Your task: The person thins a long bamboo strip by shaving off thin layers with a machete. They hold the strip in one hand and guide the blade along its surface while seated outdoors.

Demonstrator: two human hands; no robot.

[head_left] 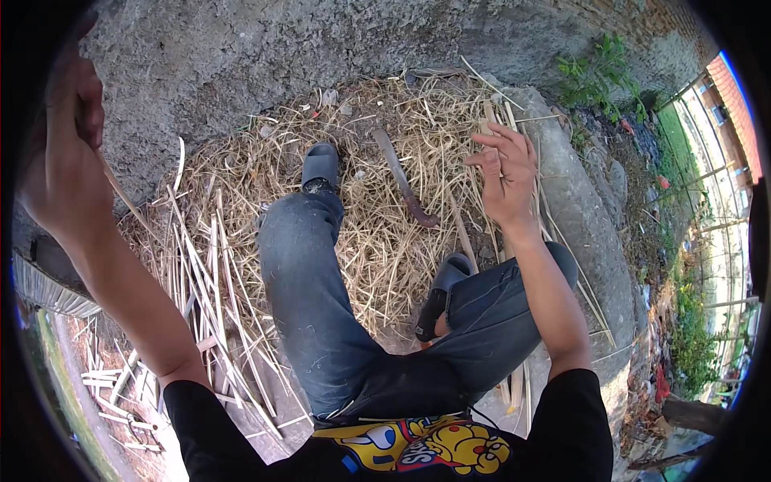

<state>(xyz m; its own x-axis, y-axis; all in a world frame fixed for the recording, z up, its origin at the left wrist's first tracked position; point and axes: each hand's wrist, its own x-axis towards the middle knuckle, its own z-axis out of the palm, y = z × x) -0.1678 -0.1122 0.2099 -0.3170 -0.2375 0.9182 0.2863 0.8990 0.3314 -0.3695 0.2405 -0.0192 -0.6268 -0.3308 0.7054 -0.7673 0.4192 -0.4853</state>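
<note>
The knife (397, 171) lies on shavings (369, 265) between the 2 shoes (321, 166), probably stiff and weighty, best held by its dark hooked end. The right hand (509, 181) is loosely half-curled, seemingly empty; whether the left hand (74, 173) grips anything cannot be told.

Head-worn fisheye, close and downward.

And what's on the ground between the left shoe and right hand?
In the head view, a long tool with a curved brown end lies between shoe and right hand, on thin pale strips.
</note>
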